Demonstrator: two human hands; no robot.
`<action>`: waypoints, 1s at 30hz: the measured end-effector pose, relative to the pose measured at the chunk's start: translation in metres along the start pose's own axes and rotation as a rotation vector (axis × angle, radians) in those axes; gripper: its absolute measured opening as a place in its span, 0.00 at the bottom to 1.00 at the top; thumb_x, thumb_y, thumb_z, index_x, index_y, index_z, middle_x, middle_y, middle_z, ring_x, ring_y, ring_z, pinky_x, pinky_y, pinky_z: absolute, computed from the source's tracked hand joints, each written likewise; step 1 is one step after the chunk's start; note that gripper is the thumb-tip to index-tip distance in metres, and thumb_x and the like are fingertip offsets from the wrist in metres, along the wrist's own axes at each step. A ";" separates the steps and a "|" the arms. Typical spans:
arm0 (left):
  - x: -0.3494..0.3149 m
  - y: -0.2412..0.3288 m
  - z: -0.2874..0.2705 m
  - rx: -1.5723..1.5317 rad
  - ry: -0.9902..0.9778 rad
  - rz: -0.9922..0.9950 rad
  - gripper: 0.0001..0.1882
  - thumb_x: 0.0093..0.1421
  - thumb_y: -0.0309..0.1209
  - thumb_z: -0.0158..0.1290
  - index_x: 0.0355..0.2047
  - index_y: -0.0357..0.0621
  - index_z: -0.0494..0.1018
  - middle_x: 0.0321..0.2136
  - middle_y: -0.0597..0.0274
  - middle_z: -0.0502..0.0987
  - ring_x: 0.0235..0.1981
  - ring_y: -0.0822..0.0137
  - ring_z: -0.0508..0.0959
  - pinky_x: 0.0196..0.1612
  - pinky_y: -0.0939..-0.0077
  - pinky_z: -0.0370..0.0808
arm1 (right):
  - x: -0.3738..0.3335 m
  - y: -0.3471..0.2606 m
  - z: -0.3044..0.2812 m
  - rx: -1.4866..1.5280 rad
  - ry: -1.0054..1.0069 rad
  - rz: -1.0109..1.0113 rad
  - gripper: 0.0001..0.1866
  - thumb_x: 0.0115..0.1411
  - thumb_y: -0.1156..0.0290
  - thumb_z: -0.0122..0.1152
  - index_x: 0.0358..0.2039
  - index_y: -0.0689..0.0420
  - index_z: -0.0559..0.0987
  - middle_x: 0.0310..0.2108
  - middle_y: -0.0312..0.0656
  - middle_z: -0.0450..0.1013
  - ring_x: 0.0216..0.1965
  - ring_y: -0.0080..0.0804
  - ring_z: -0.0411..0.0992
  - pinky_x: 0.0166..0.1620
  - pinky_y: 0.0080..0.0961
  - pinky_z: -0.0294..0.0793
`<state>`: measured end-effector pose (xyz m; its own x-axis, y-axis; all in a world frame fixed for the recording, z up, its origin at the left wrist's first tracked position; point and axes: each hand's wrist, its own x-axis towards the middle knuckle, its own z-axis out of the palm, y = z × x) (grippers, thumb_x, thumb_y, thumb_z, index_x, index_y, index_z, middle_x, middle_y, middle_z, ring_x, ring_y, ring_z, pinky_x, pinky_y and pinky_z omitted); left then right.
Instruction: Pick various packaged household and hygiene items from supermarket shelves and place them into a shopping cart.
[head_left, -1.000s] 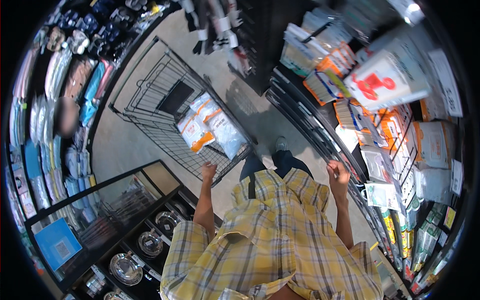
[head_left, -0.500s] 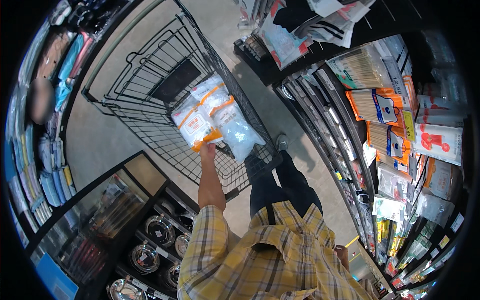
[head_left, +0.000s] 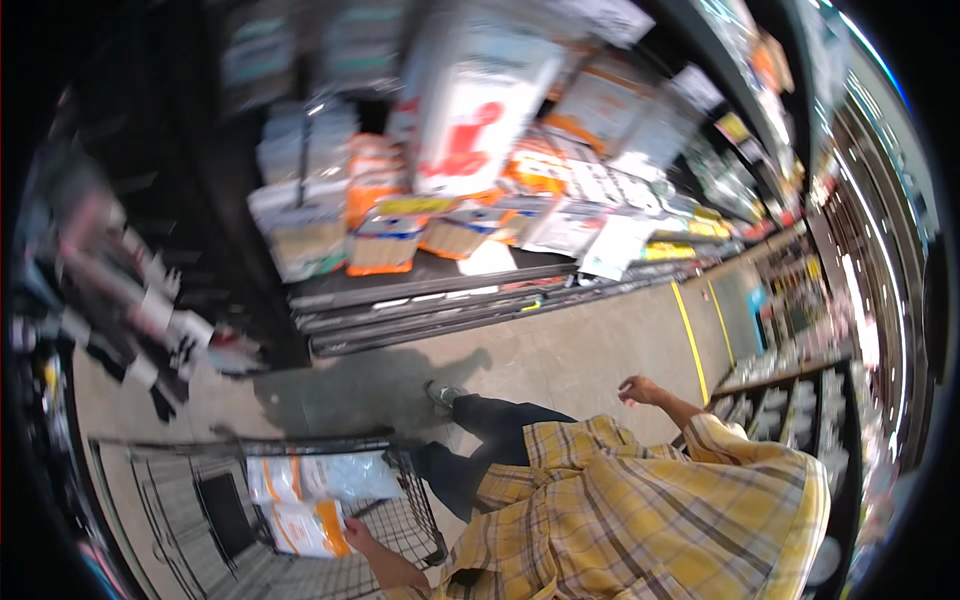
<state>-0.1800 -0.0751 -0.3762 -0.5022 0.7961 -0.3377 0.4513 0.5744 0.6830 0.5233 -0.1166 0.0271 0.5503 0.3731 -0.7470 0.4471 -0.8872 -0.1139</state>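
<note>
In the shopping cart (head_left: 425,505) at the lower left lie a few white plastic packages. My left hand (head_left: 357,533) has its fingers closed at the edge of a white-and-orange package (head_left: 300,528). Beside that one rest another white-and-orange package (head_left: 273,478) and a pale bluish, translucent package (head_left: 355,475). Out to the right of my body, my right hand (head_left: 640,391) hangs in the air above the floor, fingers loosely bent and partly apart, with nothing visible in it.
Ahead stands a dark shelf (head_left: 375,300) stocked with orange packs of sticks (head_left: 382,243) and a white pack with red print (head_left: 480,110). Blurred hanging packages (head_left: 150,290) are at the left. A rack (head_left: 800,410) stands at the right, past yellow floor lines (head_left: 690,340).
The view has swung toward the right-hand shelf, so the cart now appears at the lower left. My right hand has come up into fuller view. My left hand stays at the same package.
</note>
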 end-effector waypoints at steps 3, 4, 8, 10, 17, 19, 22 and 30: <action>0.020 0.032 -0.023 -0.352 0.199 0.250 0.16 0.55 0.31 0.53 0.37 0.27 0.72 0.31 0.45 0.77 0.31 0.56 0.77 0.36 0.68 0.75 | -0.024 -0.013 0.009 -0.033 -0.004 -0.010 0.20 0.50 0.65 0.62 0.43 0.62 0.74 0.27 0.42 0.77 0.26 0.28 0.75 0.31 0.24 0.76; 0.018 0.042 -0.037 -0.110 0.244 0.273 0.15 0.56 0.32 0.53 0.35 0.27 0.73 0.30 0.42 0.77 0.31 0.53 0.78 0.37 0.67 0.75 | -0.035 -0.008 0.010 0.000 0.007 -0.006 0.20 0.50 0.65 0.62 0.43 0.62 0.74 0.27 0.42 0.77 0.26 0.28 0.75 0.31 0.24 0.76; 0.025 0.064 -0.082 0.089 0.430 0.436 0.17 0.58 0.35 0.52 0.30 0.27 0.74 0.27 0.38 0.76 0.31 0.46 0.77 0.36 0.62 0.74 | -0.022 -0.014 0.019 -0.197 0.000 -0.204 0.22 0.48 0.60 0.62 0.42 0.59 0.75 0.29 0.45 0.77 0.33 0.38 0.75 0.40 0.30 0.74; 0.023 0.072 -0.103 0.115 0.406 0.394 0.17 0.58 0.35 0.52 0.29 0.26 0.75 0.24 0.39 0.76 0.28 0.42 0.76 0.34 0.62 0.74 | -0.005 -0.017 0.024 -0.183 0.019 -0.261 0.24 0.46 0.58 0.63 0.41 0.58 0.76 0.30 0.48 0.77 0.37 0.44 0.74 0.43 0.33 0.72; -0.105 0.217 -0.135 -0.172 0.295 0.512 0.17 0.60 0.32 0.49 0.44 0.29 0.69 0.44 0.44 0.73 0.42 0.56 0.74 0.47 0.65 0.70 | 0.015 -0.091 -0.001 -0.119 -0.013 -0.524 0.22 0.49 0.60 0.60 0.42 0.59 0.75 0.34 0.51 0.75 0.40 0.46 0.73 0.44 0.36 0.71; -0.129 0.239 -0.141 -0.350 0.278 0.466 0.17 0.60 0.31 0.49 0.45 0.30 0.68 0.45 0.45 0.72 0.44 0.58 0.72 0.49 0.65 0.69 | 0.020 -0.120 -0.005 -0.096 -0.022 -0.654 0.23 0.50 0.59 0.60 0.44 0.60 0.73 0.34 0.51 0.75 0.38 0.46 0.74 0.43 0.36 0.71; -0.173 0.276 -0.135 -0.619 0.234 0.394 0.17 0.59 0.30 0.49 0.46 0.31 0.66 0.47 0.48 0.70 0.46 0.59 0.71 0.51 0.65 0.67 | 0.039 -0.136 -0.010 -0.046 -0.038 -0.850 0.24 0.50 0.59 0.60 0.45 0.60 0.72 0.34 0.51 0.75 0.38 0.45 0.74 0.43 0.36 0.71; -0.299 0.388 -0.093 -1.207 0.195 0.128 0.22 0.57 0.25 0.51 0.51 0.35 0.61 0.51 0.54 0.65 0.51 0.61 0.67 0.56 0.63 0.64 | 0.001 -0.164 -0.079 0.166 -0.324 -1.145 0.24 0.54 0.61 0.59 0.48 0.62 0.70 0.40 0.49 0.74 0.42 0.41 0.74 0.45 0.32 0.72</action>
<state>0.0759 -0.1079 0.0498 -0.6528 0.7327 -0.1924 -0.4143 -0.1327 0.9004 0.5063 0.0506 0.0964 -0.3206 0.9034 -0.2846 0.4513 -0.1185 -0.8845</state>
